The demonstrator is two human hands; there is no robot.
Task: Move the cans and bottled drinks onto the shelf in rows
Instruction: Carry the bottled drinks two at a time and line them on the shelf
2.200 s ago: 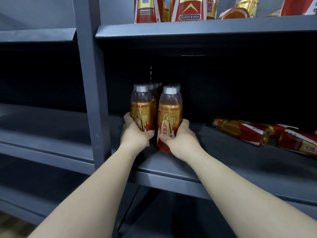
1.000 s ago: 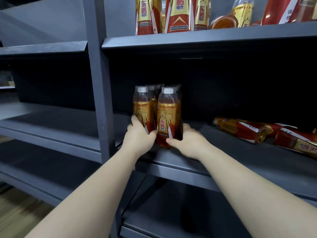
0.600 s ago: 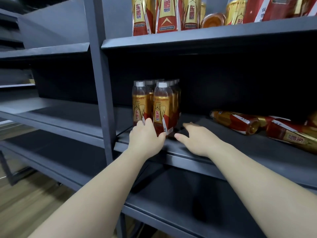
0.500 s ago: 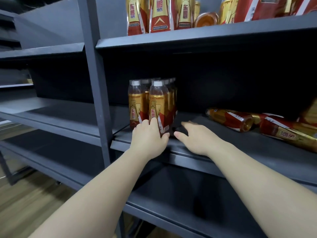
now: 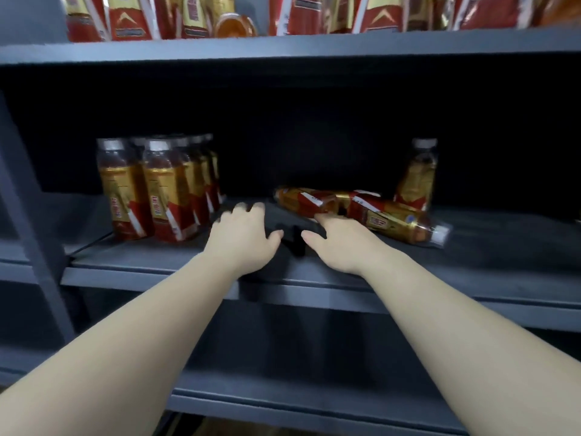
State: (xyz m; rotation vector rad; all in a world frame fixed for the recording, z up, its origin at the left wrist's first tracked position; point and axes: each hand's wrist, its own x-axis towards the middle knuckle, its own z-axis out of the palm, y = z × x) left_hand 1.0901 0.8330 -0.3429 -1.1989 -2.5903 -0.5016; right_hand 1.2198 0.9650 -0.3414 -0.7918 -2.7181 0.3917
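Note:
Two rows of upright amber drink bottles (image 5: pixel 157 190) with red-and-gold labels stand at the left of the grey middle shelf (image 5: pixel 314 278). Two more bottles lie on their sides: one (image 5: pixel 301 201) near the middle, one (image 5: pixel 396 221) to its right. A single bottle (image 5: pixel 418 174) stands upright behind them. My left hand (image 5: pixel 243 237) hovers over the shelf just right of the rows, fingers spread and holding nothing. My right hand (image 5: pixel 338 243) reaches toward the nearer lying bottle, its fingertips at the bottle's lower edge; it grips nothing.
The shelf above (image 5: pixel 283 45) is packed with red-and-gold packs and bottles (image 5: pixel 314 14). A grey upright post (image 5: pixel 28 221) stands at the left. A lower shelf (image 5: pixel 283 401) lies beneath my arms. The shelf's back is dark.
Both hands have left the upright rows and moved right along the shelf toward the lying bottles. The view has swung right and closer, and is blurred.

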